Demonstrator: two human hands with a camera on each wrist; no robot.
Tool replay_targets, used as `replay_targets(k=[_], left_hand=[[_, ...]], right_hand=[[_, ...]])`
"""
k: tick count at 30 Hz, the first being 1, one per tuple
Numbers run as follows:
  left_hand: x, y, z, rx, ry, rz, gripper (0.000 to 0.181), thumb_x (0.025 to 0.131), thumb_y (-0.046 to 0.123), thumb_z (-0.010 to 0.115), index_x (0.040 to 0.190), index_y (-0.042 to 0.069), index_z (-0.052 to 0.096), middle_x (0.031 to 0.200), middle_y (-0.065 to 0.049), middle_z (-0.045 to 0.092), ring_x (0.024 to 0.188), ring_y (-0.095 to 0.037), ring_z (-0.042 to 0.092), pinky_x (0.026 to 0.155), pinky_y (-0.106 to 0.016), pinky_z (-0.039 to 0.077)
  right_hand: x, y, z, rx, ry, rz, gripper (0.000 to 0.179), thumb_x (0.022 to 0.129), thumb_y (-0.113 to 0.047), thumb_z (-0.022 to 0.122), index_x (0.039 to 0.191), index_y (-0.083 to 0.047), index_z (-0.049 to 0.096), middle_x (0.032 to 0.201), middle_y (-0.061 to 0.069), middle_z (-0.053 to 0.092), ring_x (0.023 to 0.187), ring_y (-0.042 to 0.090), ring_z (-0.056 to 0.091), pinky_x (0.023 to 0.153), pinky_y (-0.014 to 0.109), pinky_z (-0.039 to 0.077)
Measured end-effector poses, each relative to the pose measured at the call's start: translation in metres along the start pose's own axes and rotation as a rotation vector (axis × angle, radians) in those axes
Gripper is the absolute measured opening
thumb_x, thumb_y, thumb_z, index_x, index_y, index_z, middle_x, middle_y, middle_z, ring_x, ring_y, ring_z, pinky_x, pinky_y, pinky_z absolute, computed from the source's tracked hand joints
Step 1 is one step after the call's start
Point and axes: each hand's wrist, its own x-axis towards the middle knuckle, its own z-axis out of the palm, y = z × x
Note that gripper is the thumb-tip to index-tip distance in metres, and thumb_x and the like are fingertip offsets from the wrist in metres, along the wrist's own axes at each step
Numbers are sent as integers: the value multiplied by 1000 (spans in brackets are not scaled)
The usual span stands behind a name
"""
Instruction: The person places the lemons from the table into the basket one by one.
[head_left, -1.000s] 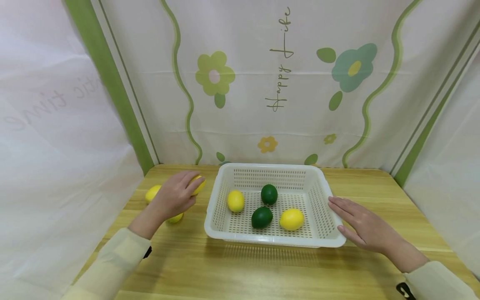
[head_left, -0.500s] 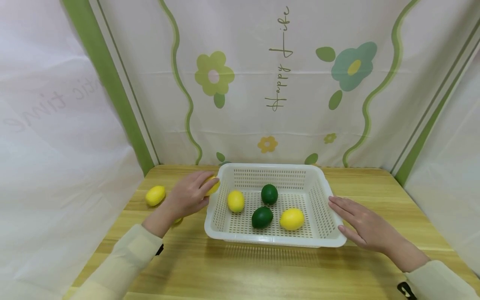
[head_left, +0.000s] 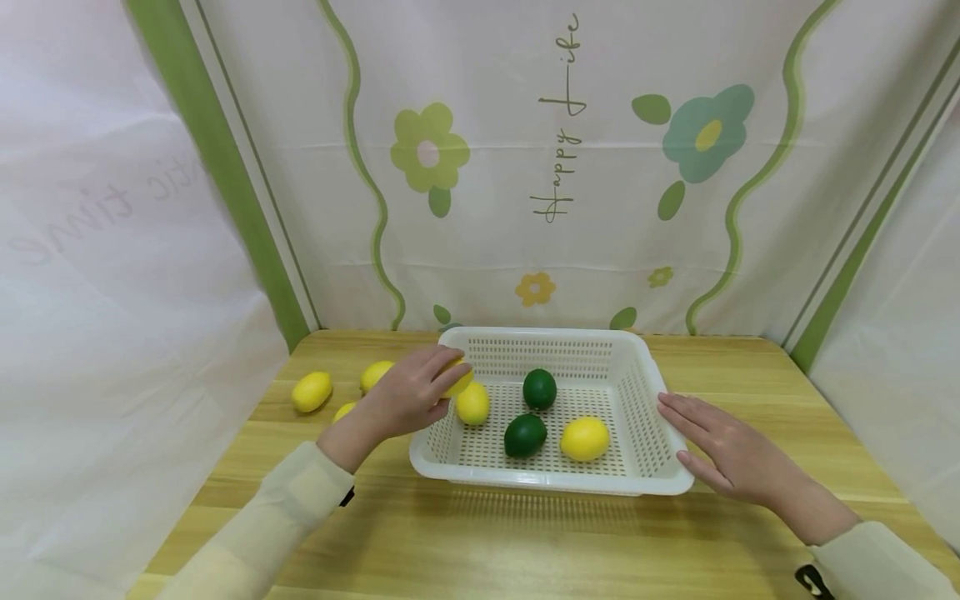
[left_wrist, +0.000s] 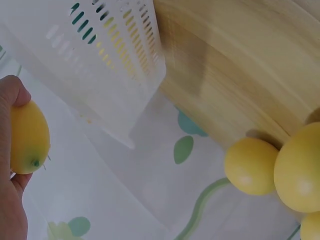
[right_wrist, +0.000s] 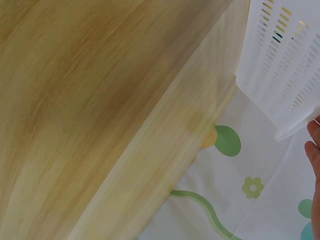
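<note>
My left hand (head_left: 405,393) grips a yellow lemon (head_left: 459,379) over the left rim of the white plastic basket (head_left: 555,481). In the left wrist view, thumb and fingers are round that lemon (left_wrist: 31,142), its greenish tip showing. My right hand (head_left: 738,450) lies with straight fingers against the basket's right rim; the right wrist view catches only its fingertips (right_wrist: 313,132). Inside the basket are two lemons, one at the left (head_left: 472,408) and one at the right (head_left: 585,438). Two dark green, lime-like fruits lie between them, one farther back (head_left: 539,389) and one nearer (head_left: 525,436).
Left of the basket, three lemons lie on the wooden table (head_left: 540,550): one far left (head_left: 311,392), one behind the left hand (head_left: 375,375), one partly hidden by the wrist (head_left: 344,411). A printed white curtain (head_left: 487,242) hangs close behind the table.
My left hand has carried its lemon rightward from the table to over the basket's left rim, uncovering lemons behind it. The right hand and the basket have stayed in place.
</note>
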Motion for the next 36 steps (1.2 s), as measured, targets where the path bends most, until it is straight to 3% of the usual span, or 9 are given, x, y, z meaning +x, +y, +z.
replay_targets(k=[9, 18, 29, 36], left_hand=[[10, 9, 9, -12, -52, 26, 51, 73, 11, 75, 120, 5, 56, 119, -15, 60, 105, -28, 60, 88, -35, 54], [17, 16, 18, -29, -70, 92, 53, 72, 12, 77, 120, 3, 55, 118, -16, 59, 106, -28, 60, 96, -35, 49], [21, 23, 22, -77, -156, 90, 52, 77, 16, 73, 123, 4, 54, 121, -14, 57, 107, -26, 58, 99, -34, 46], [22, 26, 24, -106, -176, 88, 54, 76, 16, 76, 123, 4, 54, 120, -13, 57, 106, -25, 59, 96, -33, 48]], right_hand=[[0, -1, -1, -3, 2, -1, 59, 104, -42, 36, 135, 5, 53, 140, 18, 51, 131, 24, 44, 114, 21, 17], [-1, -1, -1, -11, -3, 1, 60, 104, -43, 36, 135, 6, 53, 140, 18, 51, 131, 25, 44, 114, 21, 16], [0, 1, 0, -10, 3, -11, 60, 104, -43, 35, 134, 7, 53, 139, 19, 51, 130, 27, 45, 115, 22, 17], [0, 1, 0, -11, 2, -13, 60, 104, -42, 35, 134, 6, 54, 139, 19, 51, 129, 27, 46, 115, 22, 17]])
